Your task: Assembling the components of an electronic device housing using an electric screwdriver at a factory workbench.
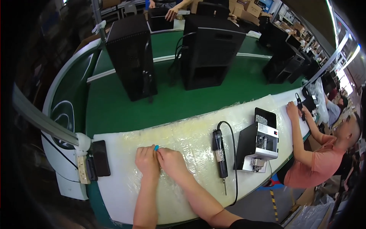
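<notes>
My left hand and my right hand meet above the plastic-covered bench top, fingers closed. Between their fingertips pokes out a small bright blue piece. It is too small and too covered to tell its kind, and both hands appear to pinch it. To the right of my right hand lies a black electric screwdriver, its long bit pointing toward me.
A screw feeder stands right of the screwdriver. At left are a black phone and a power strip. Tall black cabinets stand on the green conveyor beyond. A co-worker works at right; another person's hand shows far off.
</notes>
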`<state>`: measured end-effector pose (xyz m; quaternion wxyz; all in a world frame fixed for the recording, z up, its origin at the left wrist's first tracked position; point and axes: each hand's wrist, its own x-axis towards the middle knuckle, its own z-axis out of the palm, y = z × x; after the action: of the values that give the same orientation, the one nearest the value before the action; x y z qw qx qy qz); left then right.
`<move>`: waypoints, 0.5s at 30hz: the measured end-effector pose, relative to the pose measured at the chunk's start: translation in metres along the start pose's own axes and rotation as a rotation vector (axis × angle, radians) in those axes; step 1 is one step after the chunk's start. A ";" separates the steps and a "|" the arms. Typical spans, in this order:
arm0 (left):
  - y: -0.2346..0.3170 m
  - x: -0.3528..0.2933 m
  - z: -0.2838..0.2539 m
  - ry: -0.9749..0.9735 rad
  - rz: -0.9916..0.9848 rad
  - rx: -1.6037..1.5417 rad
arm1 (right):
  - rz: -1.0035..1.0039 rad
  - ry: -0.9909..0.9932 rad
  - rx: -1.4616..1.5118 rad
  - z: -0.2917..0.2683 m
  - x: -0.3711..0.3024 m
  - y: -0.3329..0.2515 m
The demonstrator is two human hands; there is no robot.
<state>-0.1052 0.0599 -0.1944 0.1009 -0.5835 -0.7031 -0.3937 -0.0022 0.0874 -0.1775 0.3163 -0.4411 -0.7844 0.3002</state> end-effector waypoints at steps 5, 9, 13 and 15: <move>0.000 -0.002 0.006 -0.002 -0.018 -0.009 | 0.017 0.128 -0.045 0.001 0.003 -0.001; -0.005 -0.002 0.003 0.002 -0.044 -0.009 | 0.036 0.198 0.072 0.007 0.005 -0.003; -0.016 0.000 -0.001 0.065 -0.052 0.030 | -0.103 0.233 0.152 0.015 0.004 -0.003; -0.027 -0.005 0.001 -0.044 -0.445 -0.197 | -0.113 0.227 0.282 0.013 0.002 -0.007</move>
<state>-0.1274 0.0561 -0.2096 -0.0611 -0.4294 -0.7746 -0.4603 -0.0168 0.0840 -0.1796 0.4776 -0.3789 -0.7174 0.3372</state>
